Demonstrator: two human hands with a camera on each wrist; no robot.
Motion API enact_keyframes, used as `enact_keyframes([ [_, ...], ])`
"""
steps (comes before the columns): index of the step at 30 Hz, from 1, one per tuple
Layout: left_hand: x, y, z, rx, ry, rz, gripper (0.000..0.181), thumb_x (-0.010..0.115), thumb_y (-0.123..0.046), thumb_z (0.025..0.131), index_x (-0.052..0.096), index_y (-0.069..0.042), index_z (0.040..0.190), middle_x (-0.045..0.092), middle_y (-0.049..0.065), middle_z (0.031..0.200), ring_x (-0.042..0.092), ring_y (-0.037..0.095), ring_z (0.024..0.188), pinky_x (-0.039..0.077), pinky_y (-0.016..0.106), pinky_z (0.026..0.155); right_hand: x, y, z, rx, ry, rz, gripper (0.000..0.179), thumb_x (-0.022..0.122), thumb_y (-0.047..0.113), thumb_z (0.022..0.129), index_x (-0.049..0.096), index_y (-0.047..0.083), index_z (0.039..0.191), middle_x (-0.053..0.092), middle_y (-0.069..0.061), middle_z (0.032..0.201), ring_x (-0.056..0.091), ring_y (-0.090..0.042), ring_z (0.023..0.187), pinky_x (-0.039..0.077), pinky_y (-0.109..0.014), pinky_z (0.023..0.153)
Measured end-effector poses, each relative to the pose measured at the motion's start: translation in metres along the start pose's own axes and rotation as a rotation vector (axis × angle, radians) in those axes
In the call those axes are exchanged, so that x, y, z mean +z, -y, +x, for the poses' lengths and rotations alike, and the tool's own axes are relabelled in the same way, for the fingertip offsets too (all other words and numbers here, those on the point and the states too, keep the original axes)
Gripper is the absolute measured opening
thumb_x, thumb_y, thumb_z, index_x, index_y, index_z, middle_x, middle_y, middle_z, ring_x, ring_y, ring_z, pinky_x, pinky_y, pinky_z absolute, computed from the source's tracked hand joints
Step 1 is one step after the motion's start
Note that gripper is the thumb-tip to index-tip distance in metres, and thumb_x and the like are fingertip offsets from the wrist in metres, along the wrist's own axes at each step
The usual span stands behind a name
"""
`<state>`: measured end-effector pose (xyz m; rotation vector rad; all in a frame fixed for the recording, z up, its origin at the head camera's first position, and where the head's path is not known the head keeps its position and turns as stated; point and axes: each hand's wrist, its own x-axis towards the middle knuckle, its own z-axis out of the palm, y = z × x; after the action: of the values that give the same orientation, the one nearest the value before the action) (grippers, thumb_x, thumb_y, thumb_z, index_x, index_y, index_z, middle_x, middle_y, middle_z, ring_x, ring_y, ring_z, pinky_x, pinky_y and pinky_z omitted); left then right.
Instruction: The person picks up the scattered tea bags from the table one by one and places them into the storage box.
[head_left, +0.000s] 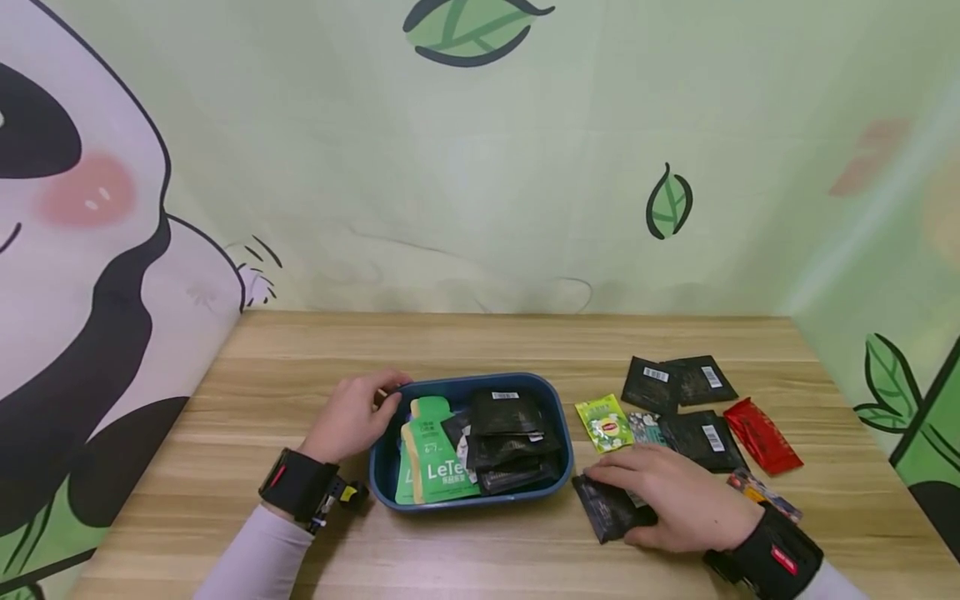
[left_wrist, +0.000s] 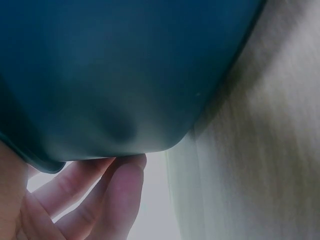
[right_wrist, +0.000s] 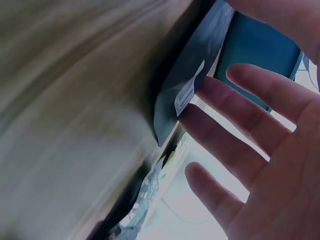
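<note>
A blue plastic basin [head_left: 566, 450] holds green packets [head_left: 442, 458] printed LeTe and a pile of black packets [head_left: 510, 425]. My left hand [head_left: 351, 417] grips the basin's far left corner at the rim; the left wrist view shows its curled fingers [left_wrist: 122, 192] against the outer wall [left_wrist: 115, 85]. To the right of the basin, my right hand [head_left: 667, 496] lies over a black packet [head_left: 606, 510] on the table. Its fingers [right_wrist: 225, 132] are nearly straight and touch the packet [right_wrist: 192, 75] beside its white label, in the right wrist view.
Beyond my right hand lie several black packets [head_left: 705, 442], a yellow-green Lipton packet [head_left: 604, 422], a small patterned packet [head_left: 647, 428] and a red packet [head_left: 763, 437]. A colourful packet [head_left: 765, 492] sits by the right wrist. A printed backdrop [head_left: 480, 208] stands behind the wooden table [head_left: 300, 350].
</note>
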<state>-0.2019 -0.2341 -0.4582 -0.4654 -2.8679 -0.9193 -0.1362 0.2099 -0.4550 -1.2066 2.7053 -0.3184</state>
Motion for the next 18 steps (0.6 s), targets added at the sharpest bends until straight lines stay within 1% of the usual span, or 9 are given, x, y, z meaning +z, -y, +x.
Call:
enact_keyframes([
  [5, 0.0, 0.001, 0.0, -0.004, 0.002, 0.007, 0.027, 0.058, -0.02, 0.097, 0.068, -0.018, 0.122, 0.068, 0.001, 0.103, 0.059, 0.013, 0.081, 0.049, 0.027, 0.063, -0.001, 0.0, 0.009, -0.003, -0.01, 0.019, 0.08, 0.078, 0.054, 0.075, 0.054, 0.024, 0.145, 0.052, 0.011, 0.133, 0.049, -0.009, 0.118, 0.045, -0.042, 0.099],
  [10, -0.001, 0.001, 0.0, -0.005, -0.005, 0.001, 0.027, 0.058, -0.021, 0.097, 0.069, -0.018, 0.122, 0.068, 0.0, 0.103, 0.059, 0.013, 0.081, 0.05, 0.027, 0.062, -0.002, 0.0, 0.018, 0.042, -0.002, 0.013, 0.093, 0.081, 0.056, 0.07, 0.049, 0.017, 0.148, 0.047, 0.008, 0.124, 0.045, -0.008, 0.108, 0.046, -0.038, 0.094],
  [13, 0.0, 0.001, 0.0, 0.003, -0.007, -0.001, 0.026, 0.058, -0.021, 0.097, 0.069, -0.019, 0.121, 0.068, 0.0, 0.102, 0.059, 0.013, 0.081, 0.05, 0.027, 0.063, -0.004, 0.002, 0.021, 0.076, -0.007, -0.004, 0.1, 0.083, 0.057, 0.066, 0.048, 0.012, 0.148, 0.047, 0.005, 0.123, 0.046, -0.012, 0.111, 0.046, -0.039, 0.096],
  [15, 0.0, 0.001, 0.0, 0.008, -0.007, 0.002, 0.026, 0.058, -0.021, 0.097, 0.069, -0.019, 0.12, 0.068, 0.0, 0.102, 0.06, 0.012, 0.081, 0.05, 0.027, 0.063, -0.004, 0.003, 0.021, 0.104, -0.012, -0.009, 0.103, 0.084, 0.058, 0.063, 0.048, 0.01, 0.147, 0.048, 0.001, 0.128, 0.048, -0.016, 0.116, 0.045, -0.041, 0.099],
  [18, -0.001, 0.0, 0.0, 0.012, -0.008, 0.004, 0.025, 0.058, -0.021, 0.097, 0.069, -0.019, 0.12, 0.069, 0.0, 0.102, 0.06, 0.012, 0.082, 0.05, 0.026, 0.065, -0.004, 0.004, 0.02, 0.149, -0.021, 0.0, 0.103, 0.085, 0.056, 0.062, 0.049, 0.009, 0.146, 0.05, -0.005, 0.137, 0.05, -0.023, 0.124, 0.044, -0.047, 0.102],
])
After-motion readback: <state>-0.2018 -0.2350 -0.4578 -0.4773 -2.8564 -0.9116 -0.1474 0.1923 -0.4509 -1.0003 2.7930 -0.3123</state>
